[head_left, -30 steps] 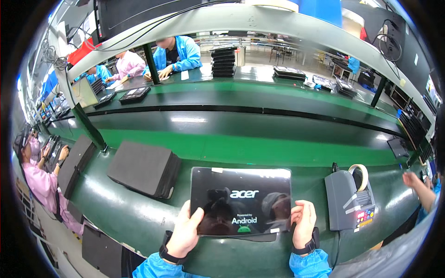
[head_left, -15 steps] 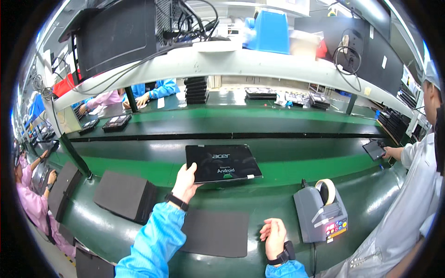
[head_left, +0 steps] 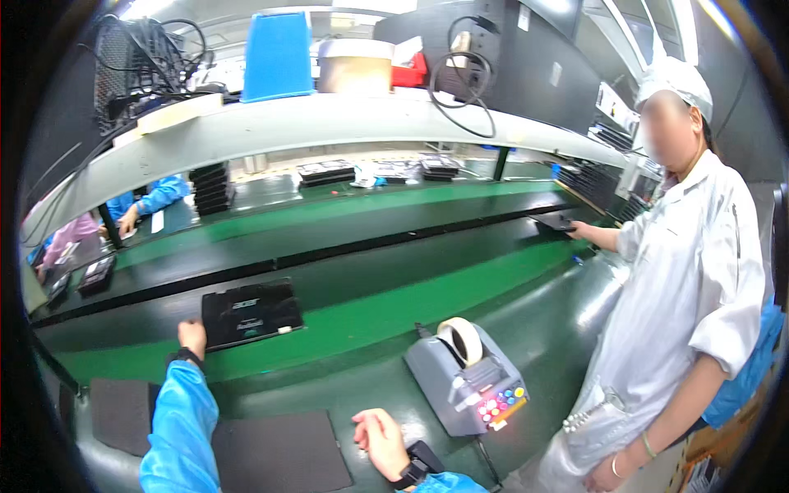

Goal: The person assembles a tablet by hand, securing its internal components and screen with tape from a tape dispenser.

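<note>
A black tablet [head_left: 267,329], its screen lit with a start-up logo, lies tilted at the far side of the work surface. My left hand [head_left: 193,337] grips its left edge, with the fingers partly hidden. Nearer to me, my right hand [head_left: 380,440] hovers with nothing in it, fingers loosely bent and apart. Between my arms a dark grey foam sheet [head_left: 283,452] rests on the green table. To the right of it stands a grey tape dispenser [head_left: 460,382] with a roll of pale tape and lit coloured buttons.
Stacked dark foam sheets [head_left: 122,415] lie at the left. A white shelf beam [head_left: 329,127] crosses overhead, carrying a blue bin [head_left: 278,57] and cables. A co-worker in a pale coat [head_left: 682,246] stands at the right, holding a dark tablet [head_left: 552,222]. Stacked devices [head_left: 212,189] stand across the line.
The view has swung to the right, so things sit further left in it. My left hand still holds the tablet. More of the co-worker at the right has come into view.
</note>
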The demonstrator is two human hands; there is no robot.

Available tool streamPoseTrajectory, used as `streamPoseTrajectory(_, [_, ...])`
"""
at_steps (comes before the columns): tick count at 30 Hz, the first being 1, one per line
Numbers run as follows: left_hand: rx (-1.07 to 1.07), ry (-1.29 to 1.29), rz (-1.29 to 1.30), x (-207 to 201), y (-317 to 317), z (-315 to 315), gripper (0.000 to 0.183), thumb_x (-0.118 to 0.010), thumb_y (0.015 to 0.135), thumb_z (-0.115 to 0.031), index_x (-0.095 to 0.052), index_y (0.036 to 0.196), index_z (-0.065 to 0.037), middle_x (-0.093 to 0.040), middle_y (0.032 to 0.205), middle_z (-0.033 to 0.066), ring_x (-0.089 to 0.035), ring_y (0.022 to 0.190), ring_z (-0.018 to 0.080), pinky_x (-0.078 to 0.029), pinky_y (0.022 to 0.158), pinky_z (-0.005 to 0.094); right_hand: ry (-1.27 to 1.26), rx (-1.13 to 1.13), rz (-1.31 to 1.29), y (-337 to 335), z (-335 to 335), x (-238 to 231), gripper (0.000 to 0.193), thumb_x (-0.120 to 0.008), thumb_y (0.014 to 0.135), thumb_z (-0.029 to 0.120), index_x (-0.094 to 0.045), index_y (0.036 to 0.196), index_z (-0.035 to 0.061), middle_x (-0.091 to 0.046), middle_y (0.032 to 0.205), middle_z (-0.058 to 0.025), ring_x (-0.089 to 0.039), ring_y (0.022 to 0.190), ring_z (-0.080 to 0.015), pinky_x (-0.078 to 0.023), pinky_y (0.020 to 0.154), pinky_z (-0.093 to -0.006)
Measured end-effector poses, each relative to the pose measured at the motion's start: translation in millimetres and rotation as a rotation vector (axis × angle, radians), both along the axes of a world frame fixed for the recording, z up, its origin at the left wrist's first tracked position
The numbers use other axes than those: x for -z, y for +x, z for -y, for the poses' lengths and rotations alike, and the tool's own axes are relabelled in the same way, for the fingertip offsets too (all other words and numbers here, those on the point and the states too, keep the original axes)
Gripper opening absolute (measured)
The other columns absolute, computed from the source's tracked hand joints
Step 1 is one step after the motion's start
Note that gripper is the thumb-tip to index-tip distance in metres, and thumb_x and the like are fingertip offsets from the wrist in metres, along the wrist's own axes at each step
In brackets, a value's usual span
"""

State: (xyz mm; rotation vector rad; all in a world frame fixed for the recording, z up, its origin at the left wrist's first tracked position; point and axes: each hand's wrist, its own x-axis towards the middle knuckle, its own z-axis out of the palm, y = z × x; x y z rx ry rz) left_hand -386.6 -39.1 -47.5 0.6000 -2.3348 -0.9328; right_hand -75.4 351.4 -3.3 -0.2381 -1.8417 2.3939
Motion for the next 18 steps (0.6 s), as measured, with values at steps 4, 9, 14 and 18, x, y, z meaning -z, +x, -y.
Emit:
streamPoseTrajectory(4, [0.037,-0.052,-0.008,-15,4,-40,0.03,-0.054,0.085,-0.018,-0.064,0.096,0.008,-0.065,0.093,0.0285,-0.063,0.095,0.0413,-0.048,0.083,0.0415,0.05,0.046,0.049,5,-11,0,0.022,-0.042,0.1,0.018,-0.058,0.099,0.0028,-0.056,0.067,-0.0007,-0.049,0.059,-0.0064,-0.041,0.055,-0.0208])
streamPoseTrajectory(9, [0.373,0.362,-0.341,-74,67,-89,0.023,-0.05,0.092,-0.015,-0.058,0.108,-0.001,-0.064,0.104,0.013,-0.061,0.095,0.0229,-0.047,0.084,0.0328,0.093,0.031,0.015,8,-2,2,0.022,-0.042,0.1,0.018,-0.058,0.098,0.003,-0.056,0.067,-0.001,-0.049,0.058,-0.0062,-0.04,0.054,-0.0208])
streamPoseTrajectory(14, [1.279,1.195,-0.308,-225,314,-219,0.03,-0.05,0.094,-0.029,-0.054,0.1,0.0,-0.06,0.088,0.0138,-0.059,0.087,0.0257,-0.049,0.077,0.0368,0.127,0.069,0.021,4,-8,7,0.021,-0.042,0.1,0.017,-0.057,0.094,0.0032,-0.055,0.066,-0.0014,-0.048,0.055,-0.0062,-0.04,0.051,-0.0208])
streamPoseTrajectory(18, [2.219,1.632,-0.022,-256,413,-215,0.049,-0.049,0.094,-0.036,-0.048,0.118,0.007,-0.053,0.113,0.0141,-0.05,0.106,0.0226,-0.036,0.095,0.0366,0.207,0.083,-0.041,8,4,-12,0.021,-0.041,0.1,0.016,-0.057,0.093,0.0034,-0.054,0.065,-0.0008,-0.047,0.055,-0.0059,-0.039,0.05,-0.0205])
